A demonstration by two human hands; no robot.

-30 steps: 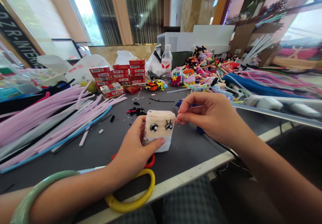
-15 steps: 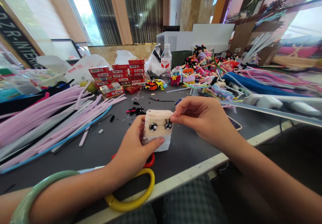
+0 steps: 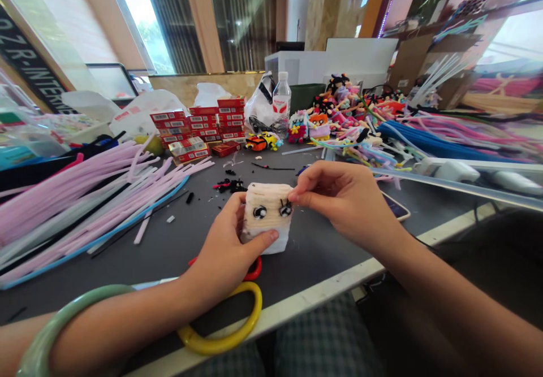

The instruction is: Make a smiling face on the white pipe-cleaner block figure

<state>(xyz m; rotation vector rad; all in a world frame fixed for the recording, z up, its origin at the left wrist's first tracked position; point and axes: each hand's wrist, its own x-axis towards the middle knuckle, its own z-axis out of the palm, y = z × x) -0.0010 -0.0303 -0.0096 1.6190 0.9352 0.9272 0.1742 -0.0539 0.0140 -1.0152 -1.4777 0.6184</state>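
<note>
Left hand (image 3: 223,252): is gripping the cream pipe-cleaner block (image 3: 267,217) from its left side, thumb lying across the lower front, fingers curling behind; a green bangle (image 3: 55,326) is sitting on the wrist.
Right hand (image 3: 345,199): is pinching with thumb and forefinger at the block's upper right corner, just beside the right eye; what lies between the fingertips is too small to tell.
Cream pipe-cleaner block: is standing upright near the bench's front edge, at the centre of the view, showing two black-and-white eyes with lashes.
Scissors (image 3: 229,320): are lying at 6 o'clock from the block, a yellow handle loop reaching over the bench edge, a red loop partly hidden under the left hand.
Bench (image 3: 161,252): is carrying a dark grey mat scattered with black clippings at 12 o'clock from the block.
Pink pipe cleaners (image 3: 85,196): are fanning out at 9 to 10 o'clock.
Red boxes (image 3: 199,128): are stacked at 11 o'clock.
Water bottle (image 3: 281,103): is standing at 12 o'clock.
Finished figures (image 3: 335,111): are heaped at 1 o'clock, blue pipe cleaners (image 3: 428,145) lying beside them.
Phone (image 3: 396,210): is lying at 3 o'clock, behind the right hand.
</note>
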